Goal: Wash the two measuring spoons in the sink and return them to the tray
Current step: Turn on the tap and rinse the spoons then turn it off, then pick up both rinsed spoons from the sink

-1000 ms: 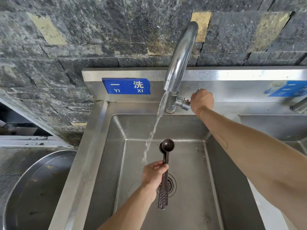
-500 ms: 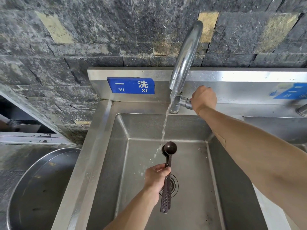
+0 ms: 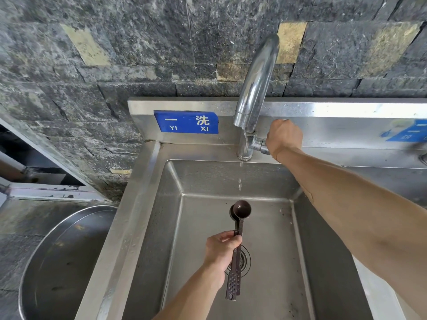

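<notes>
Spoons point(image 3: 240, 211) stacked, handles gripped mid-length by left hand point(image 3: 220, 250) over sink point(image 3: 147, 204).
Right hand point(image 3: 284, 137) clasps tap handle; blue sign point(image 3: 186, 122) reads "YI XI".

two brown measuring spoons point(image 3: 238, 229) stacked together, one faucet point(image 3: 256, 84), one sink basin point(image 3: 272, 250) with one drain point(image 3: 245, 262), two blue signs point(image 3: 186, 122), one round metal basin point(image 3: 57, 262) at left, two hands point(image 3: 220, 250).

Dark brown spoons point(image 3: 240, 218), handle ends dotted with small holes. Silver steel sink point(image 3: 143, 204), chrome tap point(image 3: 256, 84). Blue sign point(image 3: 186, 122) with white lettering. Mottled dark grey wall point(image 3: 138, 42) (a few tan tiles scattered in).
</notes>
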Action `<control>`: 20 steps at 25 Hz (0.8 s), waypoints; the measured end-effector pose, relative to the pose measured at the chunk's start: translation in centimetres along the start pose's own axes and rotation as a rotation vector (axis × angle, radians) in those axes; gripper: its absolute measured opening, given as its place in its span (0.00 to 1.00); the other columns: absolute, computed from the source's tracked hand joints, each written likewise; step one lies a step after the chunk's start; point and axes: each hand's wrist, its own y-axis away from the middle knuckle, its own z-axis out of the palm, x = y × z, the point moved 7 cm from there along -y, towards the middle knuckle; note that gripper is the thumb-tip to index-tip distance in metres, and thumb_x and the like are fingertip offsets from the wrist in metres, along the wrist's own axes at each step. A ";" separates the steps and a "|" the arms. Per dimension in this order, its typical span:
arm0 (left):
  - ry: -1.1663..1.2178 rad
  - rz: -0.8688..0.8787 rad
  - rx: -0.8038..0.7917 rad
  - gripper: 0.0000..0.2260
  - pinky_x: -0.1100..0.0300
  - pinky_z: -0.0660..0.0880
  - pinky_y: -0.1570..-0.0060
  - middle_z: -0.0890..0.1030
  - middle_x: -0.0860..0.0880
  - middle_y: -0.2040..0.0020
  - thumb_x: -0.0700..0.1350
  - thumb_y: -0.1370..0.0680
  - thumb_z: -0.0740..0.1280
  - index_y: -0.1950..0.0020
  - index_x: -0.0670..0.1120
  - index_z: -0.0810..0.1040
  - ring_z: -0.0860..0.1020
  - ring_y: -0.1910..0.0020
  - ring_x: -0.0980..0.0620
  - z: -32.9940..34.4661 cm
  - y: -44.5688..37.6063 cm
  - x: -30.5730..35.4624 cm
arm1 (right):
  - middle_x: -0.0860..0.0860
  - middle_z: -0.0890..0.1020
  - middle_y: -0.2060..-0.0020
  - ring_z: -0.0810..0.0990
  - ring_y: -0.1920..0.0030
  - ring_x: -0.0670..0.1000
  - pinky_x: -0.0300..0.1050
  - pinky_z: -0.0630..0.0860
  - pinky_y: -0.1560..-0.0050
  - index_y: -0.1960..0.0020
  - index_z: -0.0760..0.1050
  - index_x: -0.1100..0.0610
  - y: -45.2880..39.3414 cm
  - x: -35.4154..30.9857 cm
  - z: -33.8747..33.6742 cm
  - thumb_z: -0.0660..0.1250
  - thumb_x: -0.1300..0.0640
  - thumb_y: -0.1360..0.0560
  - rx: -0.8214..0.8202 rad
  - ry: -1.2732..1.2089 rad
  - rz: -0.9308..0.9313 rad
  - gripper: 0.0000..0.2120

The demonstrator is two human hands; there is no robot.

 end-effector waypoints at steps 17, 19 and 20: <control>-0.059 0.141 0.058 0.05 0.55 0.74 0.58 0.80 0.46 0.66 0.36 0.26 0.71 0.58 0.44 0.84 0.76 0.66 0.48 3.1 4.7 1.8 | 0.61 0.83 0.49 0.81 0.52 0.57 0.48 0.74 0.52 0.43 0.79 0.60 22.5 6.0 8.0 0.55 0.53 0.21 -0.560 -0.964 0.692 0.17; -0.145 0.203 0.064 0.10 0.57 0.73 0.61 0.81 0.47 0.69 0.37 0.26 0.69 0.63 0.49 0.84 0.76 0.68 0.48 4.0 5.7 2.5 | 0.60 0.83 0.49 0.81 0.54 0.50 0.44 0.77 0.56 0.41 0.78 0.57 26.9 5.6 8.1 0.57 0.54 0.19 -0.801 -1.143 0.687 0.14; -0.192 0.233 0.064 0.12 0.56 0.75 0.61 0.82 0.48 0.69 0.37 0.26 0.69 0.65 0.50 0.84 0.78 0.68 0.47 4.5 6.2 2.8 | 0.57 0.84 0.49 0.84 0.54 0.50 0.44 0.80 0.57 0.40 0.78 0.55 28.0 5.6 7.5 0.59 0.54 0.19 -0.852 -1.235 0.665 0.12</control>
